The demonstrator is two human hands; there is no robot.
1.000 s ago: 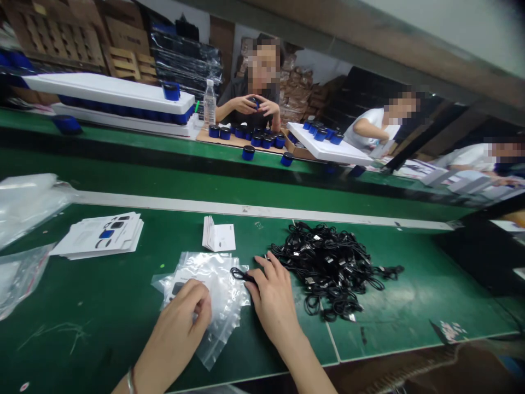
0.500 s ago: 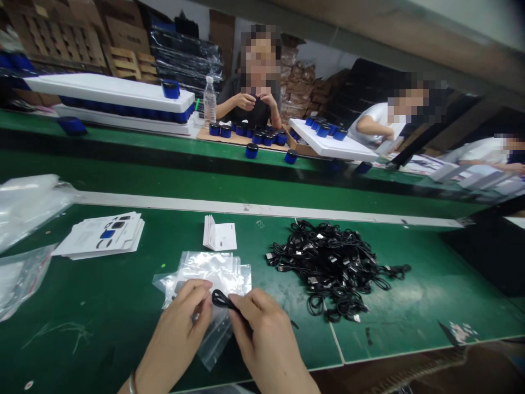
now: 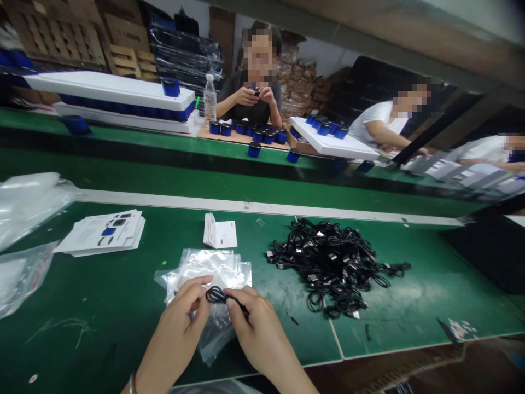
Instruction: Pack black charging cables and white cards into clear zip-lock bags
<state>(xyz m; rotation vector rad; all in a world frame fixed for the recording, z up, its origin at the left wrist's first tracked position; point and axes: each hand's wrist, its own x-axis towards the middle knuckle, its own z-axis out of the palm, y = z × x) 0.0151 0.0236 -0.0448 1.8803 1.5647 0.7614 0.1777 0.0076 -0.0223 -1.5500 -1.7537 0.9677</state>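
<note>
A coiled black USB cable (image 3: pixel 216 295) is between my hands, above a few clear plastic bags (image 3: pixel 213 265). My right hand (image 3: pixel 256 317) pinches its bundled part between thumb and fingers, the rest of the cable hidden behind that hand. My left hand (image 3: pixel 186 312) is at the looped end, its curled thumb and index finger touching the loop. The bags lie overlapping on the green table under both hands. Just beyond them stands a small stack of folded white leaflets (image 3: pixel 221 234). To the right is a heap of similar black cables (image 3: pixel 332 262).
Printed white sheets (image 3: pixel 102 232) lie in a pile at left, beside larger plastic bags (image 3: pixel 28 205). A pale strip (image 3: pixel 266 210) runs along the table. Across from me, co-workers sit behind blue round items (image 3: pixel 254 149), white foam trays (image 3: pixel 115 90) and a bottle (image 3: pixel 210 98).
The cable loop has shifted slightly left, up against my left fingers. My right hand has moved a little left with it. A co-worker at right has reached forward.
</note>
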